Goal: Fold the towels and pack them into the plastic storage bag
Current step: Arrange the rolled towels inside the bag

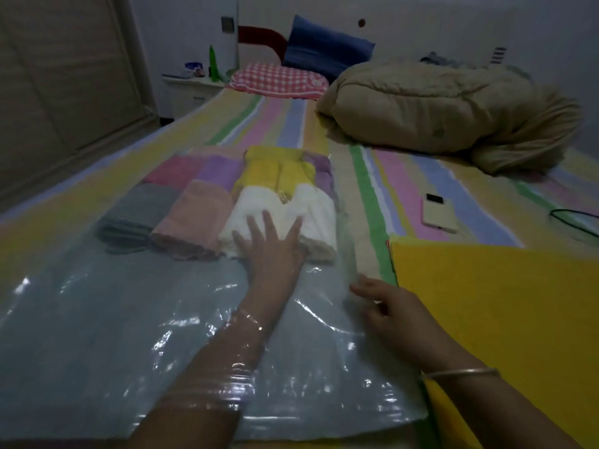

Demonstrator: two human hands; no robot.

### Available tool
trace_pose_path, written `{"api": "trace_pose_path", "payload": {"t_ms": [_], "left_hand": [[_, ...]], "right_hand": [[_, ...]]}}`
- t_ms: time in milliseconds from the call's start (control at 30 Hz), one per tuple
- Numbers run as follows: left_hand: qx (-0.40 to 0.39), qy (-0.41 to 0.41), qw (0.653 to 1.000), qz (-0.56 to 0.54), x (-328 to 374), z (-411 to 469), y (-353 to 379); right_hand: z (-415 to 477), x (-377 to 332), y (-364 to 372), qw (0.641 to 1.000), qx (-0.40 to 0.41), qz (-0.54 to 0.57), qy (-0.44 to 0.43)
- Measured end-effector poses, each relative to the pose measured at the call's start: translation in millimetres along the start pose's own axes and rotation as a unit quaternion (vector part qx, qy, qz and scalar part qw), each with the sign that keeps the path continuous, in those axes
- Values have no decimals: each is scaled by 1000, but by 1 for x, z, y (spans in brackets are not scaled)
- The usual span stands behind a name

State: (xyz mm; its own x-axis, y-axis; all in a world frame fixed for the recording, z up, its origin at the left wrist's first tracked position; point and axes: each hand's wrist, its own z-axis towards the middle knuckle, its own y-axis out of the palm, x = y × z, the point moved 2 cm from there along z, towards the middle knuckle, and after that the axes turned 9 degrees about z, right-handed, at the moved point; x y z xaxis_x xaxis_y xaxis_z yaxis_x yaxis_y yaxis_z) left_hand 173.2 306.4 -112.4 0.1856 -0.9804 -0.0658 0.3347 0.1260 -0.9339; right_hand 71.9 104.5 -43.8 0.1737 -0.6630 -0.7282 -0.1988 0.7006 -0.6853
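On the bed (372, 189), the plastic storage bag (97, 303) already contains several folded towels (194, 215); the left hand (269, 247), grip released, presses the white towel (317, 215) inside, the right hand (389, 309) pinches the bag's edge, and a yellow towel (502, 303) remains unpacked.

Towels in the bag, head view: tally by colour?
grey towel: 1
pink towels: 2
purple towels: 2, right one mostly hidden by the yellow
yellow towel: 1
white towel: 1
Total: 7 visible piles in the plastic storage bag

No readable text or labels
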Motion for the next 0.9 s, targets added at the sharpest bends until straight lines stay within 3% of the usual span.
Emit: {"api": "trace_pose_path", "payload": {"t_ms": [167,267,367,500,567,700,800,900], "left_hand": [[-22,-13,1000,6,6,1,-4],[-25,4,998,-64,14,-43,-23],[-42,11,997,-68,37,-109,-36],[-55,-39,997,-49,61,-171,-74],[-52,-26,998,-5,74,-204,-101],[-167,-72,982,-54,131,-254,-195],[-112,-52,989,-87,202,-263,-228],[-8,57,962,-268,277,-255,-219]], "right_hand": [[7,9,-13,999,2,43,19],[9,11,-26,993,-27,114,19],[6,21,-48,985,-13,171,24],[-14,51,-81,994,17,103,-29],[-36,73,-101,996,27,69,-39],[-93,141,-159,997,72,-13,-3],[-140,209,-212,985,136,5,101],[-184,263,-256,951,204,123,196]]}}
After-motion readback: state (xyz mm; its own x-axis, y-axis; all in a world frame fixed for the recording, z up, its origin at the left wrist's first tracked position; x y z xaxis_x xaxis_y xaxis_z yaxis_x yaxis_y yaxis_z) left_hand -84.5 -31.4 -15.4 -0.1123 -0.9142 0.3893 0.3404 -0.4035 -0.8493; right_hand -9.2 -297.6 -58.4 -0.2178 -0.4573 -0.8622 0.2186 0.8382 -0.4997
